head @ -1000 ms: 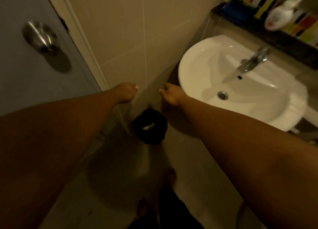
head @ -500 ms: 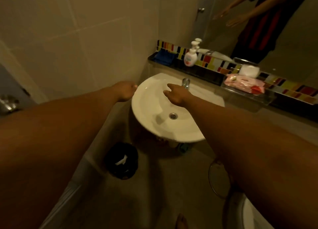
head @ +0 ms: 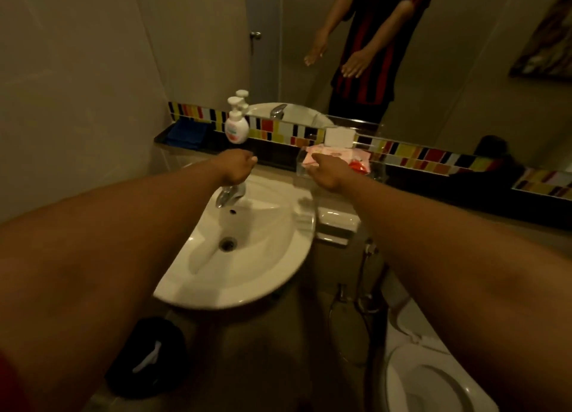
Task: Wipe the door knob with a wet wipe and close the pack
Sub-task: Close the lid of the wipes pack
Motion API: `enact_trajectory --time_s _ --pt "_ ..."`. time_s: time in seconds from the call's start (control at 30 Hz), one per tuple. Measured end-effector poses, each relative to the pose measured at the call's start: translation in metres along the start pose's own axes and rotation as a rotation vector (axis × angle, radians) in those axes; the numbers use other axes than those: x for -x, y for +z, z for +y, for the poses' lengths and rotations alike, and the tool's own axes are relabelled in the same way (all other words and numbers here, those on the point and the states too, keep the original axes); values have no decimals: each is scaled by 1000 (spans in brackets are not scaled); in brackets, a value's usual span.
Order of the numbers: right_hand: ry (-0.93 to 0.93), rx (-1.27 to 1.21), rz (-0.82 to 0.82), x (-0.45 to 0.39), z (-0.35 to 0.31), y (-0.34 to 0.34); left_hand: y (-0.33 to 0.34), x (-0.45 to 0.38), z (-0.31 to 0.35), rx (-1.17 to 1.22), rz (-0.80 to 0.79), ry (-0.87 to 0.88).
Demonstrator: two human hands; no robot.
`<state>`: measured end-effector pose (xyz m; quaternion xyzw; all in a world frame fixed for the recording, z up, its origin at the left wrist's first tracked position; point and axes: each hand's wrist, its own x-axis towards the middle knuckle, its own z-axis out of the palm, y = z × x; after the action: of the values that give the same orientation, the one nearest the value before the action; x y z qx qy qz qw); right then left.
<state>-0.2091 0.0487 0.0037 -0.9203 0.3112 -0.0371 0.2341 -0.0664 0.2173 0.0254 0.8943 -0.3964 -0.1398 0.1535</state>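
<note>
1. You are reaching with both arms over the white basin (head: 247, 275) toward the dark ledge (head: 278, 160) under the mirror (head: 402, 55); neither hand is holding anything yet.
2. Your right hand (head: 328, 171) is hovering just short of the pink wet wipe pack (head: 340, 157), which is lying in a clear tray (head: 301, 163) on that ledge, below a small white box (head: 339, 136). The fingers are pointing forward and loosely extended, unclenched. Whether the pack's flap is open or sealed I cannot tell, as the hand is covering part of it.
3. Your left hand (head: 236, 170) is hanging above the chrome tap (head: 229, 193), fingers curled loosely inward around nothing, with the pump soap bottle (head: 236, 123) just beyond it.
4. To do this step well, I would judge that you are best steadying the pack with the left hand while the right lifts the flap and pinches a single wipe by its corner.
5. Pull slowly and low, so that the soft pack is not lifting out of the tray and a second wipe is not trailing after the first.
6. Keep the left wrist clear of the soap bottle; it looks easy to knock into the basin.
7. The door knob is not directly in view here; only a small reflected knob (head: 255, 35) is showing in the mirror, so you are needing to turn away once the wipe is in hand.
</note>
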Motion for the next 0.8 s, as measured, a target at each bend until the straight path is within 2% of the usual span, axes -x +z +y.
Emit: enact_trajectory --time_s 0.23,0.5,0.67,0.8 --pt "68 32 30 -71 69 -42 14 -100 61 26 -36 70" --pt "161 -10 11 -132 115 -33 46 -193 80 123 -125 126" --pt "256 -121 94 -174 142 -32 63 -260 94 190 -166 150" --pt "343 -252 159 -211 159 -25 88 -308 98 256 -201 103"
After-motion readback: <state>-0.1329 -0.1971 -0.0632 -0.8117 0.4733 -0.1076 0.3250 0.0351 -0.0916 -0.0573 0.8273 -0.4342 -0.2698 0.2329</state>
